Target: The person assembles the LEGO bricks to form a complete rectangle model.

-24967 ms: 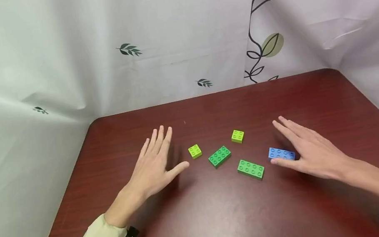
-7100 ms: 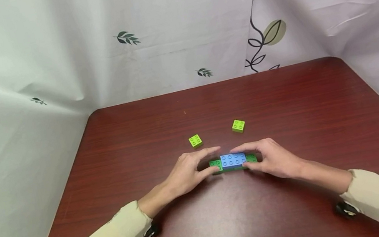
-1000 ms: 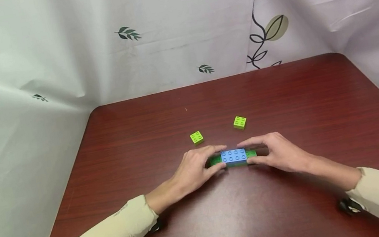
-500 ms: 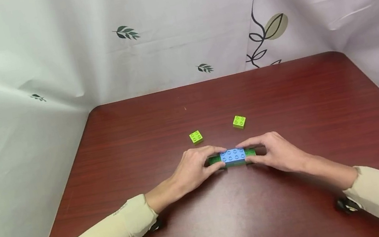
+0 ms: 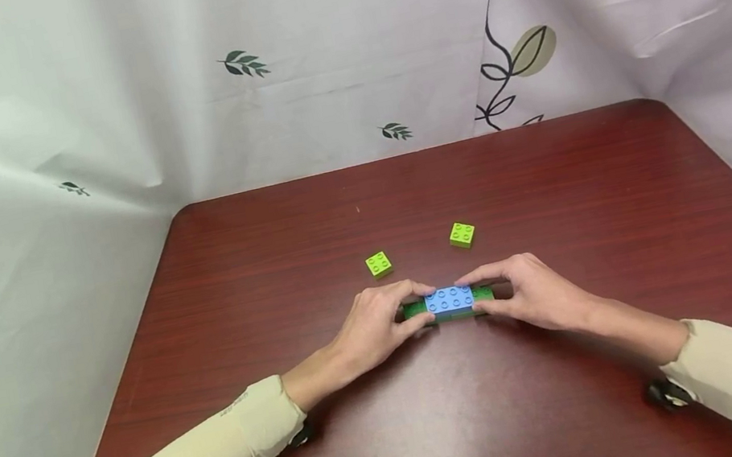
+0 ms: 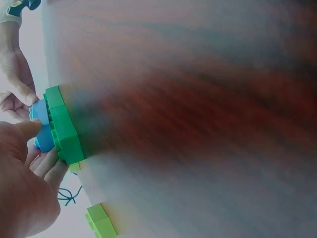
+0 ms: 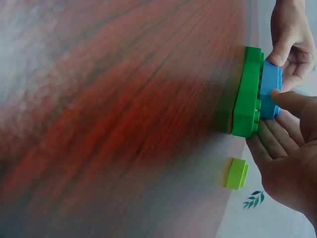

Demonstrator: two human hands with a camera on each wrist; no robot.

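Note:
In the head view, a blue eight-stud brick (image 5: pixel 449 300) sits across two green bricks lying end to end on the table. The left green brick (image 5: pixel 414 309) and the right green brick (image 5: pixel 485 294) stick out at either side. My left hand (image 5: pixel 371 330) pinches the blue brick's left end, thumb in front and index finger behind. At its right end, my right hand (image 5: pixel 545 296) pinches it the same way. Both wrist views show thumbs on the blue brick (image 7: pixel 268 74) and the green row (image 6: pixel 65 131) flat beneath it.
Two lime four-stud bricks lie farther back, the left lime brick (image 5: pixel 379 264) and the right lime brick (image 5: pixel 462 235). The dark red wooden table (image 5: pixel 265 238) has a white leaf-printed sheet (image 5: pixel 329 104) hanging behind and at its sides.
Across the earlier frames, the separate green bricks came together end to end and the blue brick came on top. My left hand shifted from the green end to the blue brick. The lime bricks stayed.

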